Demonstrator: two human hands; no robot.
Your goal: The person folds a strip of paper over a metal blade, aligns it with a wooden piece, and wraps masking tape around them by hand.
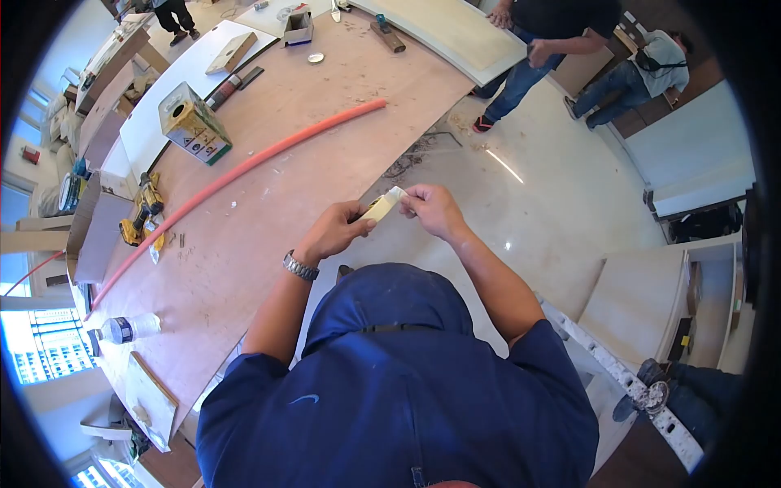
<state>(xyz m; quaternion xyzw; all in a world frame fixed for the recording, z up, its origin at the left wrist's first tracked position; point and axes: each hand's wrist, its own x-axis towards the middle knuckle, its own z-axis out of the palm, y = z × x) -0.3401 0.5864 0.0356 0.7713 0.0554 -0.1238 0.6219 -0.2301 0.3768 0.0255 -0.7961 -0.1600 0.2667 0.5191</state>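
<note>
My left hand (332, 233), with a metal watch on its wrist, is closed on a small pale yellow strip-like item (378, 209) whose kind I cannot make out. At its upper, whitish end, my right hand (434, 211) pinches with thumb and fingers. Both hands are in front of the navy cap (390, 305), just off the edge of the large board-topped table (301, 195). Across that table runs a long orange-red tube (268, 153), to the left of my hands.
A square metal can (195, 126), yellow cordless drills (145, 207) and a plastic bottle (132, 328) are on the table. A hand plane (387, 37) lies near its far end. One person (541, 49) stands by a pale panel (439, 32); another is behind. A white-spattered ladder-like rail (622, 378) is at right.
</note>
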